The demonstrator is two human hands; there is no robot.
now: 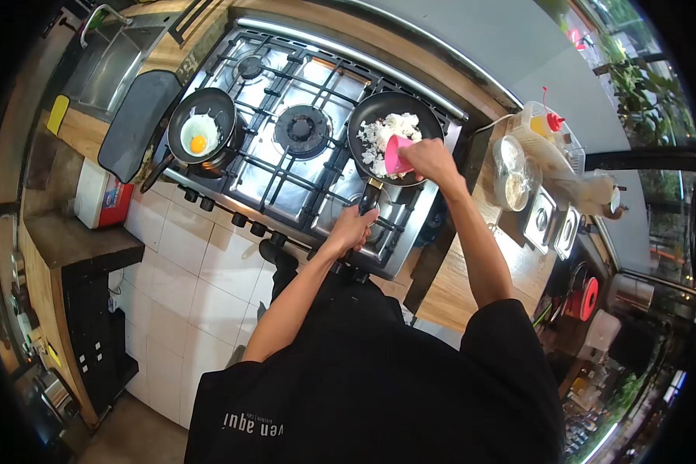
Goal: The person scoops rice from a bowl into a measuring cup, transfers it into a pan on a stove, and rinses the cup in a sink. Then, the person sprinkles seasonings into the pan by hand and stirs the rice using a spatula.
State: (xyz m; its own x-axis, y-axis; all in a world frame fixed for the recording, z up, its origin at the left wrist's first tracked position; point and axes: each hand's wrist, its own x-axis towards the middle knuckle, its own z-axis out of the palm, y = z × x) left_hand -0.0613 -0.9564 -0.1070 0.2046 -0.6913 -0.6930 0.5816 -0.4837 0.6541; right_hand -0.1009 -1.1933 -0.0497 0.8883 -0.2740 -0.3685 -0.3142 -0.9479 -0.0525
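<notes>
White rice (pixel 389 130) in frying pan (pixel 379 108), left hand (pixel 353 230) around handle (pixel 372 195), right hand (pixel 433 162) gripping pink cup (pixel 397 155)

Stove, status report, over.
Left hand gripping pan handle. Right hand holding pink cup over white food in pan. Egg pan out of the way, left on stove.

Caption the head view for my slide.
Left hand grips a pan handle; right hand holds a pink cup over white food.
</notes>
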